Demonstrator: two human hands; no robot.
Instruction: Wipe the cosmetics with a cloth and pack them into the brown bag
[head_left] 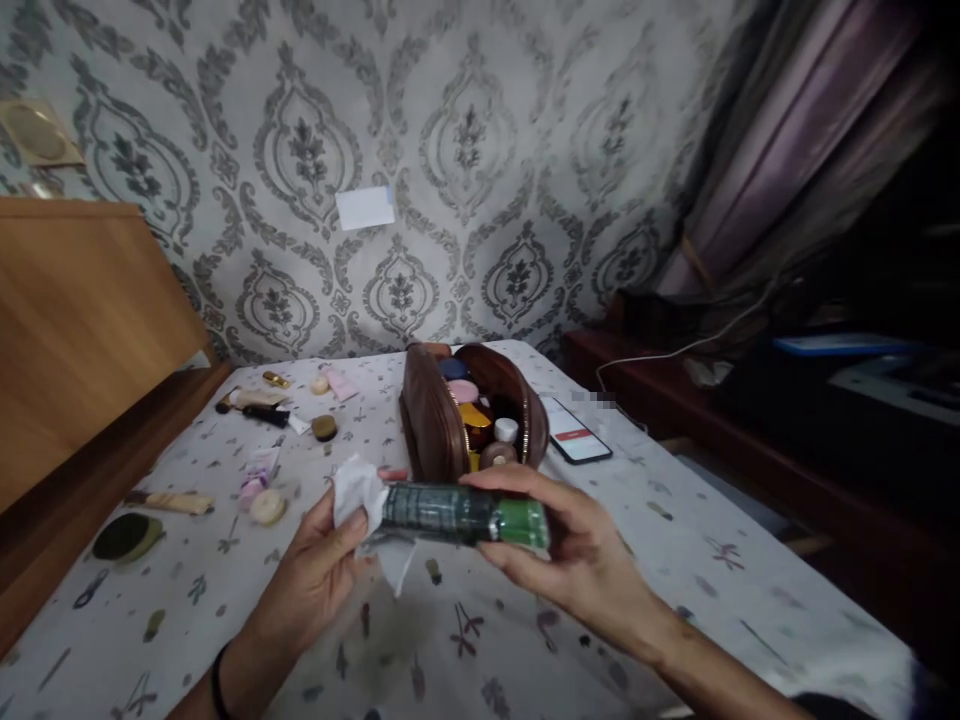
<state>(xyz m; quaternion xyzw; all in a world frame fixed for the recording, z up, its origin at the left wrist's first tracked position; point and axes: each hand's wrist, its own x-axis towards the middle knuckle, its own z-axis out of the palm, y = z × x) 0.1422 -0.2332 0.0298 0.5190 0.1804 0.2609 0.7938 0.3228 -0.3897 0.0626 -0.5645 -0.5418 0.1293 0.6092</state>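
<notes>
A dark tube with a green cap (439, 513) lies sideways between my hands, over the patterned sheet. My right hand (574, 535) grips its capped end, thumb below and fingers above. In my left hand (326, 570) a crumpled white tissue (360, 495) is pinched, and it touches the tube's other end. Just beyond the tube stands a brown toiletry bag (431, 420), unzipped. Inside it are several items, among them a white-capped container (505, 430), a pink round item (463, 391) and a yellow one (474, 415).
A phone (574, 432) with a lit screen lies right of the bag. Cosmetics lie on the left, including a dark round compact (126, 537), a brush (172, 502), a small jar (268, 507) and a black tube (266, 415). A wooden headboard (82, 330) borders the left side.
</notes>
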